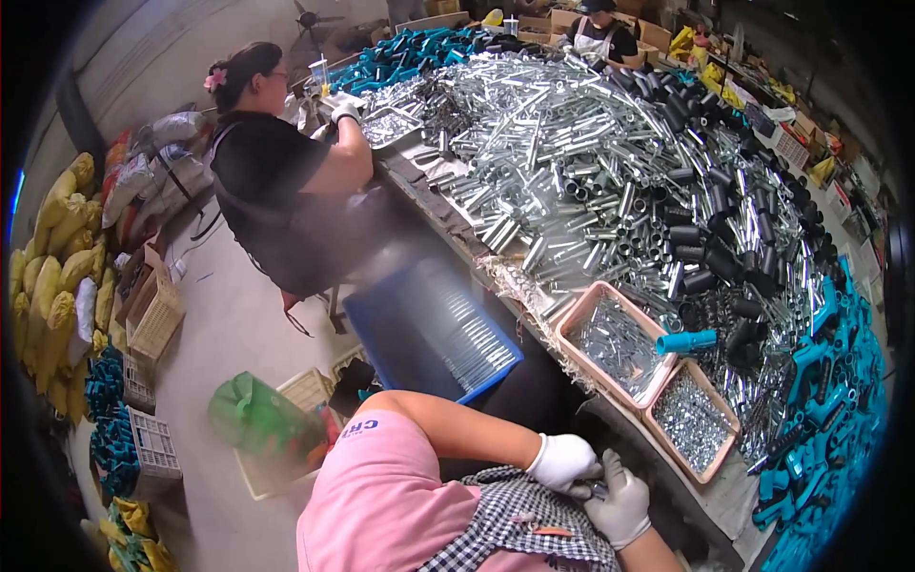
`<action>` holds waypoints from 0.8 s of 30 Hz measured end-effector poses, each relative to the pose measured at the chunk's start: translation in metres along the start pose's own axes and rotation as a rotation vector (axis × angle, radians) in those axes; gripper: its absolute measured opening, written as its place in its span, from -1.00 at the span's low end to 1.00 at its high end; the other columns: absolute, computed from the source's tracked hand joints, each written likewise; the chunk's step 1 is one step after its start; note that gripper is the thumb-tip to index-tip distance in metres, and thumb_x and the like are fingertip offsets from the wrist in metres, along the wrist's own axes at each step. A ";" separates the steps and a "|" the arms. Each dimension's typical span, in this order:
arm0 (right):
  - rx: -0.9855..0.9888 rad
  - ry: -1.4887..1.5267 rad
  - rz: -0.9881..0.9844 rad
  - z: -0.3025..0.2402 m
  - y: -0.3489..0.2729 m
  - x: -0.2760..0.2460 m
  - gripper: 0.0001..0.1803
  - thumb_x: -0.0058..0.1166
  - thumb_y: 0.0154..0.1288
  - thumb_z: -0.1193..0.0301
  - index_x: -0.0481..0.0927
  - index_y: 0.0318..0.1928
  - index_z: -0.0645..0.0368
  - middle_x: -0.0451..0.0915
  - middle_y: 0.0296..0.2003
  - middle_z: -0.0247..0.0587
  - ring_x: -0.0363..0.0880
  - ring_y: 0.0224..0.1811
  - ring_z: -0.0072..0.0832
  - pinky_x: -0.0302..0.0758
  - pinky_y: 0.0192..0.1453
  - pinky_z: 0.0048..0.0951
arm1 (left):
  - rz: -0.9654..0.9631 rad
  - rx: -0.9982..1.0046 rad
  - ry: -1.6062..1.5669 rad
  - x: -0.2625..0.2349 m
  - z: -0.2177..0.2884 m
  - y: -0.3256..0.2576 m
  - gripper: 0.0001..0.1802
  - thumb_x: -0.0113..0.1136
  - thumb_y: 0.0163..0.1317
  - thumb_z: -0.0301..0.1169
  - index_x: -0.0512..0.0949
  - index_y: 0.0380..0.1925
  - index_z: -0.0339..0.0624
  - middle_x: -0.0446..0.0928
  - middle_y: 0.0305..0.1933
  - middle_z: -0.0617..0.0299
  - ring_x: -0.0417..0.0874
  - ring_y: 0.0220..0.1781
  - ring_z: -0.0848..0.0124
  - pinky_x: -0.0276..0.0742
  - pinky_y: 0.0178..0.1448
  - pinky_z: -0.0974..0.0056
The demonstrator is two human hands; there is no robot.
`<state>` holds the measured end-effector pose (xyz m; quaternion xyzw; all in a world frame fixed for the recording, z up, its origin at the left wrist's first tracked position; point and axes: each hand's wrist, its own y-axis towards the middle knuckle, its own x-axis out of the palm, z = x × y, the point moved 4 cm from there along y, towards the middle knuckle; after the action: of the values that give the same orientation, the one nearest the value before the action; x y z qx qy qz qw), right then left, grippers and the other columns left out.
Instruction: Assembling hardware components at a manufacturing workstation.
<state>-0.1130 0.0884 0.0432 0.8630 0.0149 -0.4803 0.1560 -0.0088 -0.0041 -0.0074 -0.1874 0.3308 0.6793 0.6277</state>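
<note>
My left hand [562,462], in a white glove, is closed with its fingertips against my right hand. My right hand [621,501], also gloved in white, is closed and its thumb side faces the left one. A small shiny metal piece [599,490] shows between the two hands; its kind is mostly hidden by the fingers. Both hands are close to my checkered apron [505,515], beside the table edge. Beyond them on the table stand a pink tray of long thin metal pins [570,334] and a smaller tray of tiny metal parts [728,419].
A large heap of metal tubes [534,143] covers the table, with teal tool bodies [820,391] on the right. A blue bin [348,310] holding rows of metal tubes is at my left. Two co-workers [276,181] are at the table. Yellow sacks [52,286] line the left wall.
</note>
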 end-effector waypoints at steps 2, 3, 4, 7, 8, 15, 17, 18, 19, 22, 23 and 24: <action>0.215 0.464 0.131 -0.004 0.001 0.003 -0.28 0.43 -0.01 0.40 0.45 0.20 0.32 0.60 -0.45 0.01 0.68 -0.42 -0.16 0.61 -0.37 -0.21 | -0.021 -0.010 0.038 0.000 0.000 0.005 -0.57 0.26 0.15 -0.03 0.52 -0.43 -0.23 0.53 -0.56 -0.07 0.57 -0.50 -0.11 0.51 -0.42 -0.05; 0.062 0.138 0.111 0.011 0.001 0.000 -0.35 0.39 0.07 0.34 0.47 0.16 0.33 0.61 -0.39 0.04 0.62 -0.45 -0.04 0.59 -0.38 -0.15 | -0.047 -0.055 0.047 -0.006 -0.007 0.007 -0.57 0.27 0.14 -0.01 0.54 -0.43 -0.21 0.54 -0.54 -0.06 0.58 -0.49 -0.11 0.51 -0.41 -0.04; 0.026 0.025 0.004 0.006 0.014 -0.012 -0.40 0.34 0.09 0.35 0.48 0.14 0.33 0.62 -0.34 0.08 0.63 -0.42 -0.02 0.60 -0.35 -0.11 | -0.056 -0.113 0.041 -0.014 -0.008 0.003 -0.56 0.28 0.13 0.01 0.55 -0.42 -0.20 0.55 -0.53 -0.05 0.59 -0.49 -0.10 0.52 -0.40 -0.03; 0.045 0.082 -0.021 0.016 0.018 -0.026 -0.40 0.24 0.03 0.46 0.47 0.16 0.29 0.60 -0.34 0.12 0.62 -0.37 0.06 0.57 -0.32 -0.09 | 0.032 -0.097 -0.064 -0.034 -0.003 0.000 -0.50 0.28 0.19 0.00 0.64 -0.08 -0.20 0.61 -0.37 -0.08 0.65 -0.33 -0.05 0.58 -0.28 0.03; 0.076 0.112 -0.034 0.021 0.018 -0.027 -0.40 0.22 0.04 0.47 0.46 0.17 0.26 0.60 -0.34 0.10 0.62 -0.36 0.04 0.57 -0.31 -0.09 | -0.007 -0.152 -0.121 -0.042 0.002 0.002 -0.51 0.31 0.18 -0.06 0.62 -0.08 -0.23 0.60 -0.36 -0.08 0.65 -0.32 -0.04 0.58 -0.26 0.04; -0.036 0.012 0.043 0.020 0.003 -0.027 -0.32 0.25 -0.05 0.46 0.49 0.20 0.23 0.62 -0.32 -0.05 0.63 -0.39 -0.15 0.58 -0.31 -0.23 | -0.137 -0.202 -0.362 -0.036 -0.005 0.009 -0.31 0.20 0.21 0.17 0.61 -0.19 -0.39 0.58 -0.44 -0.15 0.64 -0.43 -0.01 0.56 -0.31 0.09; -0.051 -0.025 0.049 0.020 -0.004 -0.022 -0.30 0.24 -0.07 0.47 0.48 0.21 0.23 0.61 -0.33 -0.08 0.62 -0.41 -0.18 0.58 -0.33 -0.25 | -0.160 -0.235 -0.345 -0.029 -0.003 0.011 -0.31 0.21 0.20 0.17 0.61 -0.20 -0.39 0.58 -0.45 -0.15 0.64 -0.43 0.00 0.55 -0.31 0.10; -0.074 -0.062 0.055 0.018 -0.006 -0.021 -0.28 0.24 -0.09 0.48 0.48 0.22 0.23 0.61 -0.34 -0.10 0.61 -0.43 -0.22 0.57 -0.35 -0.27 | -0.178 -0.270 -0.321 -0.026 -0.002 0.011 -0.32 0.22 0.20 0.16 0.61 -0.21 -0.39 0.58 -0.45 -0.15 0.63 -0.44 0.01 0.55 -0.32 0.11; -0.075 -0.063 0.056 0.018 -0.008 -0.022 -0.28 0.24 -0.09 0.48 0.48 0.22 0.23 0.61 -0.34 -0.10 0.61 -0.43 -0.22 0.57 -0.35 -0.27 | -0.178 -0.269 -0.320 -0.025 -0.001 0.012 -0.32 0.22 0.20 0.16 0.61 -0.21 -0.39 0.58 -0.45 -0.15 0.63 -0.44 0.01 0.55 -0.32 0.11; -0.103 -0.106 0.030 0.013 -0.012 -0.025 -0.25 0.24 -0.10 0.49 0.47 0.24 0.23 0.60 -0.35 -0.14 0.59 -0.45 -0.24 0.56 -0.38 -0.28 | -0.133 -0.222 -0.391 -0.026 0.006 0.013 -0.37 0.25 0.22 0.10 0.61 -0.24 -0.40 0.58 -0.45 -0.15 0.62 -0.45 0.01 0.53 -0.32 0.11; -0.100 -0.109 0.027 0.012 -0.013 -0.025 -0.25 0.24 -0.10 0.49 0.47 0.24 0.22 0.59 -0.36 -0.15 0.59 -0.45 -0.24 0.56 -0.39 -0.28 | -0.133 -0.232 -0.387 -0.026 0.008 0.012 -0.43 0.27 0.22 0.04 0.60 -0.26 -0.39 0.57 -0.46 -0.15 0.62 -0.44 -0.01 0.53 -0.32 0.10; -0.097 -0.112 0.025 0.011 -0.013 -0.025 -0.26 0.23 -0.10 0.50 0.47 0.24 0.22 0.59 -0.37 -0.15 0.59 -0.45 -0.24 0.55 -0.40 -0.28 | -0.132 -0.243 -0.383 -0.025 0.009 0.012 -0.48 0.30 0.23 -0.02 0.59 -0.28 -0.38 0.57 -0.46 -0.14 0.62 -0.44 -0.03 0.53 -0.32 0.09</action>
<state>-0.1376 0.1007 0.0552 0.8262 0.0189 -0.5247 0.2042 -0.0155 -0.0164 0.0186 -0.1505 0.1084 0.6947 0.6950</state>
